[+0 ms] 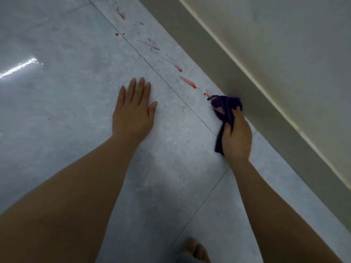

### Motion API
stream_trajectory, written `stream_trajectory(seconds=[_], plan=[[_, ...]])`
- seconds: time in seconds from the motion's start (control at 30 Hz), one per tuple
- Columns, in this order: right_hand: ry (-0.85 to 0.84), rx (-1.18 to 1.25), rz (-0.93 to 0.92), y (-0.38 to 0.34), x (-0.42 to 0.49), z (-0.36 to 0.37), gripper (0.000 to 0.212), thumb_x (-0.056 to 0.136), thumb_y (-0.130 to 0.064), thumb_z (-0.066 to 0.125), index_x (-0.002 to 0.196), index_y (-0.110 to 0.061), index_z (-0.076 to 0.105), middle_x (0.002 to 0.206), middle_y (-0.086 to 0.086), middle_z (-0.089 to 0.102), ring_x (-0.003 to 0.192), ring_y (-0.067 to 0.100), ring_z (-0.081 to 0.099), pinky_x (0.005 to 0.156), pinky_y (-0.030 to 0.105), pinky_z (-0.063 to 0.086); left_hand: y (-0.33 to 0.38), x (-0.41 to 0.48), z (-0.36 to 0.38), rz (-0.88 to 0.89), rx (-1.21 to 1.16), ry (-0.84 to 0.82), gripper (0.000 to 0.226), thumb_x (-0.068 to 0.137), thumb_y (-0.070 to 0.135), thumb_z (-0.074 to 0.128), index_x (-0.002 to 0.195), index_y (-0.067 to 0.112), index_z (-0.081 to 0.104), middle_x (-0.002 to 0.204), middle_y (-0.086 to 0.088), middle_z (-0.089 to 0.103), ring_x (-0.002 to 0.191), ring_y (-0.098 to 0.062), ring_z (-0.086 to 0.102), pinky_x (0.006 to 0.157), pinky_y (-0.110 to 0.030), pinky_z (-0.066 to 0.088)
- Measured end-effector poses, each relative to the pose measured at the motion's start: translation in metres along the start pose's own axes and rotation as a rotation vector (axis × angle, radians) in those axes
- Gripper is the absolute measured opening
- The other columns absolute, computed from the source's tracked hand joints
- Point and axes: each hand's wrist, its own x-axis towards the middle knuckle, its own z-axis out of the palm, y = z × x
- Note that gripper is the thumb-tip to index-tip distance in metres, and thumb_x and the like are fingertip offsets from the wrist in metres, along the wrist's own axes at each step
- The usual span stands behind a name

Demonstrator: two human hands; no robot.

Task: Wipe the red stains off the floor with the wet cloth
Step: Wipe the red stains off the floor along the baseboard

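Head view: right hand point(236, 137) clenches a purple cloth point(225, 109) on the floor point(76, 111) beside the nearest red stains point(188, 82); left hand point(133, 111) rests flat, fingers spread. Best pushed firmly forward along the streaks.

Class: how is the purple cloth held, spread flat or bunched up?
Bunched up. The right hand grips the cloth in a wad, folds showing, one end hanging below the hand.

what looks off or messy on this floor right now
A trail of red stains runs along the grey floor beside the wall base, from the purple cloth in the right hand up to the top edge. The streaks look smeared. The left hand lies flat on the floor.
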Motion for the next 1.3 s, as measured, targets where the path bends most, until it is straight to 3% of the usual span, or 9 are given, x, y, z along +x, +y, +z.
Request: stream_trajectory(seconds=[0.13,0.23,0.43,0.57,0.7,0.83,1.0,1.17,1.3], plan=[[0.127,0.008,0.26,-0.029,-0.002,0.026,0.057,0.096,-0.028,0.036,0.15,-0.009,0.036,0.157,0.011,0.034,0.145,0.027,0.032,0.119,0.044,0.028,0.002,0.001,0.002,-0.006,-0.015,0.017,0.061,0.106,0.042,0.014,0.158,0.011,0.01,0.166,-0.006,0.008,0.153,-0.022,0.001,0.124,-0.042,0.0],[0.094,-0.053,0.353,-0.065,0.015,0.045,0.056,0.102,-0.029,0.036,0.153,-0.009,0.028,0.162,0.015,0.022,0.15,0.029,0.019,0.123,0.039,0.015,0.0,0.0,0.004,-0.001,-0.013,0.035,0.06,0.106,0.04,0.015,0.158,0.009,0.014,0.165,-0.007,0.013,0.153,-0.023,0.005,0.124,-0.044,0.003],[-0.052,0.024,0.088,-0.123,0.048,0.069,0.058,0.098,-0.022,0.044,0.153,-0.009,0.029,0.161,0.014,0.023,0.15,0.029,0.018,0.123,0.039,0.017,0.0,0.002,0.006,0.002,-0.02,0.043,0.059,0.107,0.038,0.015,0.157,0.009,0.016,0.165,-0.008,0.015,0.153,-0.023,0.008,0.124,-0.045,0.007],[-0.11,0.131,-0.063,-0.097,0.043,0.057,0.056,0.096,-0.019,0.038,0.152,-0.018,0.034,0.16,0.003,0.03,0.148,0.019,0.027,0.121,0.038,0.026,-0.001,0.002,0.005,-0.001,-0.037,0.04,0.058,0.107,0.038,0.014,0.158,0.01,0.014,0.165,-0.006,0.013,0.153,-0.021,0.006,0.124,-0.044,0.006],[0.073,0.142,0.151,-0.066,0.018,0.047,0.056,0.095,-0.018,0.039,0.15,-0.017,0.038,0.157,0.002,0.036,0.146,0.018,0.031,0.12,0.041,0.028,-0.002,0.002,0.007,-0.007,-0.044,0.048,0.058,0.106,0.038,0.014,0.157,0.01,0.014,0.165,-0.005,0.013,0.153,-0.021,0.006,0.124,-0.044,0.005],[0.145,0.009,0.389,-0.105,0.026,0.064,0.058,0.097,-0.021,0.038,0.153,-0.008,0.03,0.16,0.012,0.026,0.149,0.027,0.023,0.123,0.039,0.017,-0.002,0.002,0.009,-0.004,-0.041,0.057,0.058,0.106,0.037,0.016,0.157,0.009,0.017,0.165,-0.006,0.015,0.153,-0.023,0.009,0.124,-0.045,0.007],[0.014,0.016,0.176,-0.163,0.041,0.091,0.06,0.1,-0.024,0.039,0.155,-0.008,0.021,0.163,0.012,0.018,0.151,0.027,0.014,0.124,0.037,0.011,-0.002,0.002,0.007,-0.006,-0.099,0.06,0.057,0.107,0.035,0.017,0.156,0.008,0.02,0.164,-0.007,0.019,0.152,-0.021,0.012,0.124,-0.043,0.007],[-0.095,0.067,-0.077,-0.131,0.035,0.073,0.058,0.098,-0.019,0.038,0.155,-0.014,0.027,0.162,0.004,0.025,0.15,0.018,0.02,0.123,0.035,0.019,-0.004,0.003,0.0,-0.055,-0.229,0.092,0.058,0.105,0.035,0.014,0.154,0.005,0.027,0.161,-0.01,0.027,0.151,-0.019,0.019,0.124,-0.036,0.008],[0.077,0.065,0.156,-0.099,0.011,0.063,0.058,0.096,-0.019,0.04,0.153,-0.013,0.032,0.16,0.005,0.031,0.148,0.02,0.026,0.121,0.04,0.025,-0.006,0.006,-0.005,-0.059,-0.265,0.085,0.061,0.104,0.038,0.012,0.153,0.006,0.031,0.16,-0.009,0.03,0.15,-0.02,0.022,0.124,-0.035,0.011]])
